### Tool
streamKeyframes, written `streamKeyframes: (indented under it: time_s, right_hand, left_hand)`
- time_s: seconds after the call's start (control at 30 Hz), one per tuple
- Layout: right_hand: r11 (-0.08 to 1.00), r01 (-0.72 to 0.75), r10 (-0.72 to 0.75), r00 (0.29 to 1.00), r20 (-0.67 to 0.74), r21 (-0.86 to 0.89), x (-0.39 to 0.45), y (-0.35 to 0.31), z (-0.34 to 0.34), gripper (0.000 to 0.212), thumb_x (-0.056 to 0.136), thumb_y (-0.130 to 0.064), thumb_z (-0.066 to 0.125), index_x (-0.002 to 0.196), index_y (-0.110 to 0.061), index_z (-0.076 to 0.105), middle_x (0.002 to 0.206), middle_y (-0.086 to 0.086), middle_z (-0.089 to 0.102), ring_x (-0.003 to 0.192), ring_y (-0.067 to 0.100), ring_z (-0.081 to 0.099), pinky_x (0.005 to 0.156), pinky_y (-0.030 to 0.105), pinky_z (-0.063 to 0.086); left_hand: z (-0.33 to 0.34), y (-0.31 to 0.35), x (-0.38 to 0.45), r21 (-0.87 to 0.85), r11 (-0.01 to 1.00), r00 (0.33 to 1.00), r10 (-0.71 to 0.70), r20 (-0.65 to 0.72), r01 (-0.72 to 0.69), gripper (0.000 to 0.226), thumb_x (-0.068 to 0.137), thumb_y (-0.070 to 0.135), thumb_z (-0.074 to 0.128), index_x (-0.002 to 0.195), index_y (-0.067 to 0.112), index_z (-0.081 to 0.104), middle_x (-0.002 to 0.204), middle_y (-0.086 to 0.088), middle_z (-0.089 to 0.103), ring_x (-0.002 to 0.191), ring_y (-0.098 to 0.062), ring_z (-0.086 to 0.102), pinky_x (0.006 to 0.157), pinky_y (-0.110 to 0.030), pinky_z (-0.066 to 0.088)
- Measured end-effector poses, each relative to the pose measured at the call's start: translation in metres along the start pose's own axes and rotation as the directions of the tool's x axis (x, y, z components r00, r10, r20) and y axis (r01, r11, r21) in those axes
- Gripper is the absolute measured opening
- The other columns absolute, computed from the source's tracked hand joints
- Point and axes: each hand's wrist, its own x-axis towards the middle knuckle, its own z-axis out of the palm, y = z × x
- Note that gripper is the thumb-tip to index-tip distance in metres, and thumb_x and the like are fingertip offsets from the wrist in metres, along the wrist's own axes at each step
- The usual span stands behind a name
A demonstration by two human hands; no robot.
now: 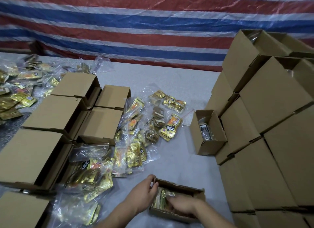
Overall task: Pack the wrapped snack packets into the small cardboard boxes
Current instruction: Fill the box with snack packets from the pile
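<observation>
I saw right hand (181,206) pressing gold packets (161,198) down inside open box (197,191), fingers loosely flat | left hand (144,193) gripped its left wall | bagged packets (136,136) lay beyond on table (178,85) | stacked boxes (265,119) far right.

Both hands reach forward: left hand (144,193) fingers curled, right hand (182,205) palm down, fingers spread.

Plain brown cardboard boxes (56,112) stand on a pale grey table (178,85). Right of those boxes lie shiny gold snack packets (146,126) with orange and black print, inside clear bags with thin red seal lines. Beyond the boxes hangs a red, blue and white striped tarpaulin (136,24).
</observation>
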Motion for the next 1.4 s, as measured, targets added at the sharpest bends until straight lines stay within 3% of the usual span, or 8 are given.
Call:
streamKeyframes:
  time_s: [0.13, 0.23, 0.33, 0.43, 0.53, 0.8, 0.97, 1.4]
  right_hand:
    - [0.999, 0.043, -0.042, 0.999, -0.023, 0.033, -0.009, 0.002, -0.006, 0.044, 0.103, -0.043, 0.033, 0.110, -0.016, 0.067, 0.119, 0.009, 0.064, 0.115, 0.022, 0.058, 0.094, 0.030, 0.039]
    - [0.957, 0.230, -0.148, 0.913, -0.379, 0.179, -0.022, 0.004, -0.020, 0.023, 0.094, -0.026, 0.054, 0.077, -0.013, 0.063, 0.072, -0.004, 0.059, 0.067, 0.005, 0.055, 0.071, 0.033, 0.048]
    - [0.916, 0.354, -0.146, 0.730, -0.668, 0.187, -0.031, 0.010, -0.043, 0.009, 0.088, -0.022, 0.065, 0.095, -0.027, 0.067, 0.090, -0.013, 0.063, 0.083, -0.004, 0.057, 0.077, 0.017, 0.045]
    - [0.988, 0.111, -0.150, 0.811, -0.565, -0.103, -0.030, 0.027, -0.056, 0.048, 0.091, -0.032, 0.060, 0.137, -0.022, 0.051, 0.134, -0.005, 0.054, 0.123, 0.014, 0.052, 0.103, 0.032, 0.042]
    - [0.987, -0.047, -0.039, 0.854, -0.519, -0.152, -0.028, 0.038, -0.046, 0.022, 0.095, -0.024, 0.047, 0.114, -0.021, 0.058, 0.119, 0.005, 0.062, 0.112, 0.030, 0.059, 0.087, 0.036, 0.046]
    - [0.967, -0.168, 0.254, 0.641, -0.725, 0.191, -0.034, 0.083, -0.024, 0.017, 0.100, -0.020, 0.040, 0.099, -0.021, 0.056, 0.099, 0.005, 0.070, 0.096, 0.030, 0.067, 0.071, 0.035, 0.045]
    - [0.944, -0.271, 0.312, 0.553, -0.773, 0.187, -0.039, 0.098, -0.044, 0.019, 0.098, -0.017, 0.042, 0.112, -0.022, 0.053, 0.105, 0.001, 0.071, 0.098, 0.026, 0.069, 0.075, 0.034, 0.049]
    - [0.901, -0.360, 0.405, 0.505, -0.762, 0.240, -0.029, 0.123, -0.097, 0.030, 0.095, -0.003, 0.041, 0.120, -0.017, 0.050, 0.112, 0.007, 0.066, 0.104, 0.028, 0.066, 0.085, 0.035, 0.050]
  left_hand:
    - [-0.005, 0.005, 0.010, -0.023, 1.000, 1.000, -0.003, -0.023, 0.002, 0.008, 0.102, 0.042, 0.039, 0.098, 0.041, 0.045, 0.077, 0.004, 0.063, 0.071, -0.007, 0.060, 0.068, -0.030, 0.045]
    - [-0.009, 0.013, 0.021, -0.046, 0.999, 1.000, 0.014, -0.012, -0.014, 0.018, 0.105, 0.037, 0.037, 0.094, 0.034, 0.052, 0.084, 0.008, 0.063, 0.081, -0.005, 0.059, 0.077, -0.030, 0.046]
    - [-0.009, 0.023, 0.033, -0.055, 0.998, 0.999, 0.022, 0.026, -0.021, 0.022, 0.106, 0.035, 0.037, 0.102, 0.027, 0.057, 0.095, 0.005, 0.067, 0.091, -0.010, 0.063, 0.087, -0.033, 0.050]
    - [-0.006, 0.040, 0.042, -0.053, 0.999, 0.998, 0.013, 0.057, -0.010, 0.029, 0.106, 0.038, 0.036, 0.121, 0.026, 0.058, 0.112, 0.004, 0.067, 0.104, -0.010, 0.063, 0.091, -0.028, 0.047]
    - [-0.001, 0.061, 0.047, -0.030, 1.000, 0.999, -0.005, 0.033, 0.006, 0.046, 0.106, 0.040, 0.036, 0.147, 0.021, 0.044, 0.145, 0.002, 0.051, 0.133, -0.014, 0.047, 0.104, -0.019, 0.032]
    - [0.045, 0.077, 0.030, -0.048, 0.990, 0.990, -0.133, 0.040, 0.135, 0.094, 0.090, 0.069, 0.046, 0.157, 0.012, 0.012, 0.160, -0.002, 0.030, 0.144, -0.019, 0.033, 0.107, -0.022, 0.030]
    - [0.081, 0.107, 0.046, -0.182, 0.980, 0.974, -0.041, 0.224, 0.083, 0.067, 0.095, 0.059, 0.048, 0.151, 0.031, 0.024, 0.145, 0.000, 0.051, 0.124, -0.011, 0.052, 0.089, -0.014, 0.038]
    - [0.104, 0.160, 0.113, -0.229, 0.973, 0.985, 0.035, 0.168, 0.005, 0.041, 0.103, 0.025, 0.037, 0.144, 0.025, 0.036, 0.137, -0.009, 0.057, 0.121, -0.027, 0.056, 0.097, -0.029, 0.044]
